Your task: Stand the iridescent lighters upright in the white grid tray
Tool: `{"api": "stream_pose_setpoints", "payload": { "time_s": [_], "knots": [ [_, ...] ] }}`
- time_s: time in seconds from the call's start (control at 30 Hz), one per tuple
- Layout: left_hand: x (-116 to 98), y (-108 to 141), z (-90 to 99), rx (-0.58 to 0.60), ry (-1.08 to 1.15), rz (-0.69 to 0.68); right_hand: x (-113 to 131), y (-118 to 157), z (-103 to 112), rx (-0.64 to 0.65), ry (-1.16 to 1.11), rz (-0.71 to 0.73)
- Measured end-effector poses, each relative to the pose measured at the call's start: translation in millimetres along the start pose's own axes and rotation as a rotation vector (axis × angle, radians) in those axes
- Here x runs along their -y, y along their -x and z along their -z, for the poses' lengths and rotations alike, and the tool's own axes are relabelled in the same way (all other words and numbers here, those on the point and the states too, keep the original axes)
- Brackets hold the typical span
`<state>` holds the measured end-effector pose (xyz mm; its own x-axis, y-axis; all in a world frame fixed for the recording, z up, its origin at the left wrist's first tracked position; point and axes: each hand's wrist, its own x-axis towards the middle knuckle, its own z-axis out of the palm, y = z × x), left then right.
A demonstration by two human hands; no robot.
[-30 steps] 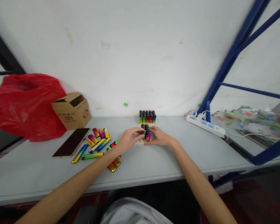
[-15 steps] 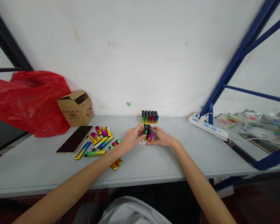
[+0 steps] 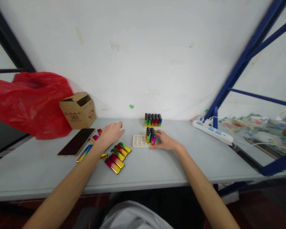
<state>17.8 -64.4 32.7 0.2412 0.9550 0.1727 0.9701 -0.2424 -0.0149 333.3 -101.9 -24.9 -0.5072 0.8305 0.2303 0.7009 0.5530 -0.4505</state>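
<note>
My left hand is open and empty, its fingers stretched out above the loose lighters on the left. Below it, a row of gold-ended, multicoloured lighters lies flat on the table; others are partly hidden under the hand and forearm. A white tray with rows of round holes sits at the centre. Upright black-topped lighters fill its right end. My right hand grips that end, thumb at the near corner and fingers behind the lighters.
A block of upright lighters stands by the wall. To the left are a phone, a cardboard box and a red plastic bag. A white power strip lies right, beside a blue frame.
My left hand has left the upright lighters in the tray and moved left over the loose ones, uncovering the tray's holes. My right hand has stayed at the tray's end.
</note>
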Motion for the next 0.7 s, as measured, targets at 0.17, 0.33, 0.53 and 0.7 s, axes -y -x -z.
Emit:
{"api": "stream_pose_setpoints", "payload": {
  "time_s": [0.17, 0.33, 0.53, 0.7],
  "knots": [
    [16, 0, -1.9, 0.110, -0.087, 0.139, 2, 0, 1, 0.010, -0.005, 0.003],
    [16, -3, -11.7, 0.070, -0.094, 0.113, 0, 0, 1, -0.001, -0.013, 0.008],
    [13, -7, -24.6, 0.030, 0.021, 0.089, 0, 0, 0, 0.006, -0.007, -0.013],
    [6, -11, -26.0, -0.047, 0.410, -0.005, 0, 0, 1, 0.000, -0.012, 0.013]
  ]
}}
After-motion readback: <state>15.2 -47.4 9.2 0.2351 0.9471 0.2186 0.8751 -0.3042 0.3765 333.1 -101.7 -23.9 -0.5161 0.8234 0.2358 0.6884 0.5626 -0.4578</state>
